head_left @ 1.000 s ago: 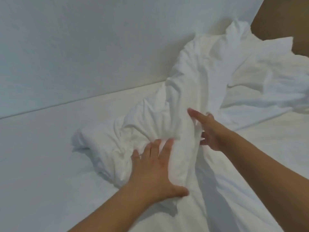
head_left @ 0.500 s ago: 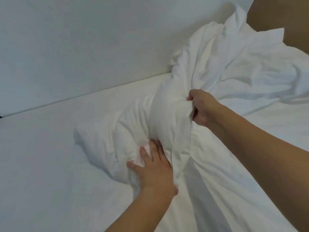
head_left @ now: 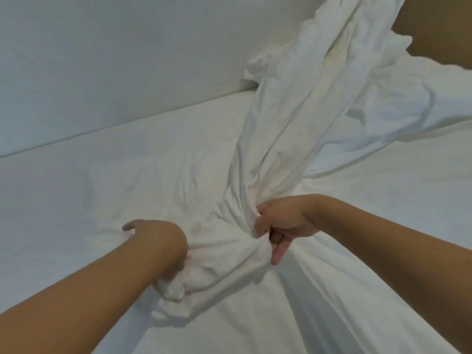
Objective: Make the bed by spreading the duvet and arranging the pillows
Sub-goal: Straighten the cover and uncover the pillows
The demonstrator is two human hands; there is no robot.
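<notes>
Both the left hand (head_left: 163,241) and right hand (head_left: 283,221) clutch the bunched white duvet (head_left: 281,139), which stretches away beyond them.

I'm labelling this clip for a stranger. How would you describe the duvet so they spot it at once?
Start at the pale wall behind the bed. A bunched white duvet runs from there to both hands. Unlike the flat sheet, it is twisted and ridged.

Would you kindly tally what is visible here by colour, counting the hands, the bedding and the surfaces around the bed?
White: 3, the duvet, the sheet and the wall.
Brown: 1, the panel at top right.
Skin-toned: 2, the left hand and the right hand, both gripping the duvet.
Total: 6. No separate pillow can be told apart.
</notes>
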